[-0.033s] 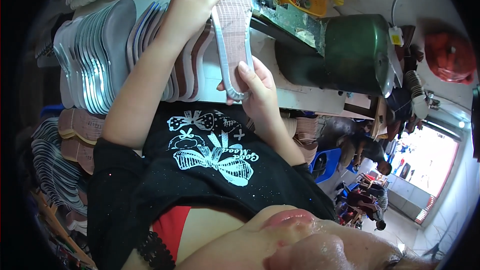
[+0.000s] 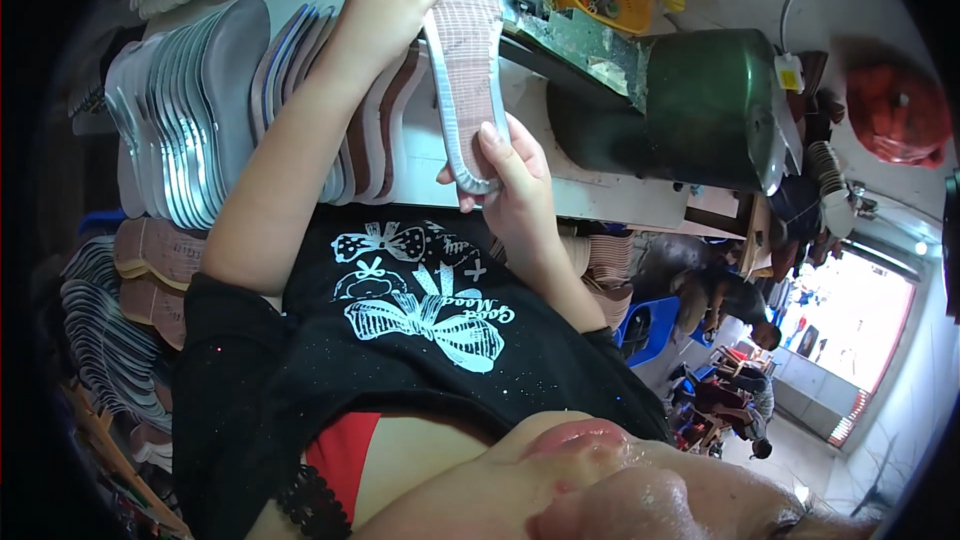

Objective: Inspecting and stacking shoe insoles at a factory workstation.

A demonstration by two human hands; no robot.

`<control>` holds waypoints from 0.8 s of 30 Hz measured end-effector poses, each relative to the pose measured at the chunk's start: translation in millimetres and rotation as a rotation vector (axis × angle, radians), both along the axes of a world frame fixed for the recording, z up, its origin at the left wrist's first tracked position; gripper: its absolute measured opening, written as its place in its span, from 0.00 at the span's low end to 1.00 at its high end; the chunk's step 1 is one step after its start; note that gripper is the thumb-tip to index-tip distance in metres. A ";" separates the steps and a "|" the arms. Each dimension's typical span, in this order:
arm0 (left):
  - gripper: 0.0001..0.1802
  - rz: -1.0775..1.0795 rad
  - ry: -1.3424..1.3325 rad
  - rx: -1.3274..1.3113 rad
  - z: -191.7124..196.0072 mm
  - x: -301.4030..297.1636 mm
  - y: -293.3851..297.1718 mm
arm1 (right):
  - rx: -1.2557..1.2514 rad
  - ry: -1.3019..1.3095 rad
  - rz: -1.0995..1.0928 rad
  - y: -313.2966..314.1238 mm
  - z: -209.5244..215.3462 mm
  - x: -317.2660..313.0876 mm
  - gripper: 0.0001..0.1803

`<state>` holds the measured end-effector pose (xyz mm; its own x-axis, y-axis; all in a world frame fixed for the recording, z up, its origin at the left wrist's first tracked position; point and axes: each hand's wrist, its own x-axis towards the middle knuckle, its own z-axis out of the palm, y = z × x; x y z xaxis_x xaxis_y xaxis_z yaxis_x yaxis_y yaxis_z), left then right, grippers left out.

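Pinching the insole (image 2: 463,60) by both ends — left hand (image 2: 385,0) and right hand (image 2: 505,175) grip closed — above stacked soles (image 2: 195,110).

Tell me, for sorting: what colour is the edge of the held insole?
Silvery grey around the pinkish gridded shoe insole, best seen in the head view.
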<state>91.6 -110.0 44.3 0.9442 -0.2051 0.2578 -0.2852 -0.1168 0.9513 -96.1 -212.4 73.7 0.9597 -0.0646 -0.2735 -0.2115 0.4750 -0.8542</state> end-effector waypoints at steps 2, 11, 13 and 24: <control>0.27 -0.036 -0.029 0.041 -5.7 7.3 -10.8 | -0.028 0.091 -0.190 5.0 2.5 -4.2 0.16; 0.23 -0.130 -0.050 0.237 11.3 47.1 -35.5 | -0.052 -0.065 -0.238 -16.4 -13.8 39.0 0.12; 0.31 -0.156 0.149 0.229 17.3 54.6 -25.0 | -0.120 -0.055 -0.188 -16.6 2.8 51.5 0.11; 0.16 -0.134 -0.349 1.029 -45.0 -90.1 35.2 | -0.338 -0.202 0.008 -23.8 32.5 -20.7 0.10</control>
